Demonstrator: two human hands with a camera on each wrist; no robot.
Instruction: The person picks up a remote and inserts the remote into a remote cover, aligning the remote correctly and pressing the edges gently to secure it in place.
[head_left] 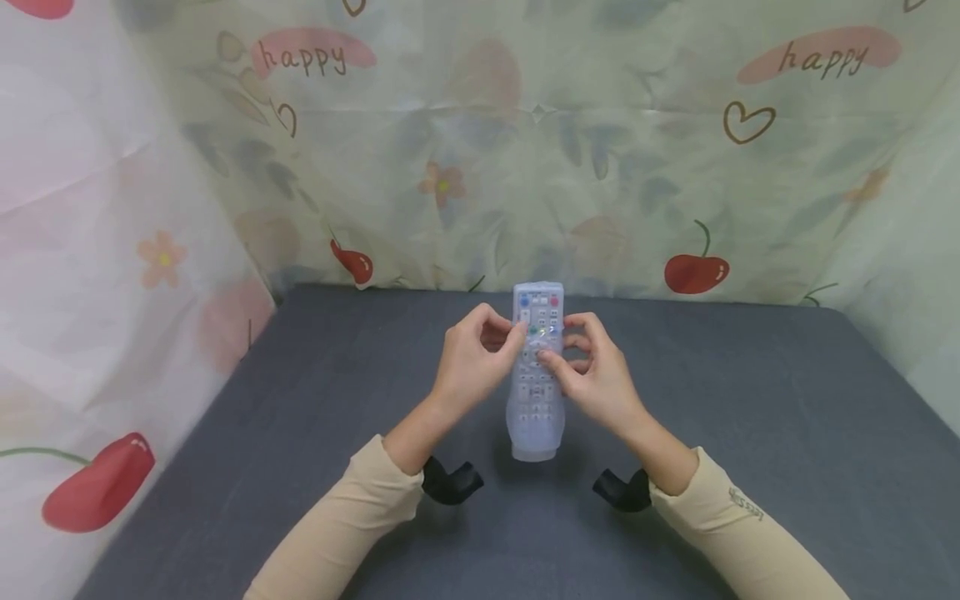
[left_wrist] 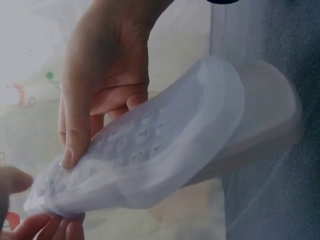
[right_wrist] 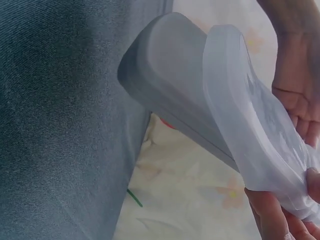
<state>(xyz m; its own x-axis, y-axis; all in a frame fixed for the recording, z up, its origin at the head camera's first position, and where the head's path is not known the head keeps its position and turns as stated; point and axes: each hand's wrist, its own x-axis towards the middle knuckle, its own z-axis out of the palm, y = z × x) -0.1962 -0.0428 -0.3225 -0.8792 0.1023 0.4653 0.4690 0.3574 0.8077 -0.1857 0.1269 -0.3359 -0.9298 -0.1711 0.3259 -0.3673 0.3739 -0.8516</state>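
Observation:
A remote control (head_left: 534, 455) stands tilted up over the table inside a translucent soft cover (head_left: 536, 425). Its bare grey bottom end (left_wrist: 270, 100) sticks out of the open end of the cover, as the right wrist view also shows. Coloured buttons show through the cover near the top. My left hand (head_left: 480, 350) pinches the left edge of the cover in its upper part, thumb in front. My right hand (head_left: 600, 375) grips the right side, with the thumb on the button face and the fingers behind. The wrist views cut off part of each hand.
A dark grey cloth covers the table (head_left: 300, 400). Behind and to the left hang printed curtains (head_left: 540, 192) with cherries, hearts and flowers. Black straps (head_left: 453, 483) sit at both wrists, below the beige sleeves (head_left: 337, 533).

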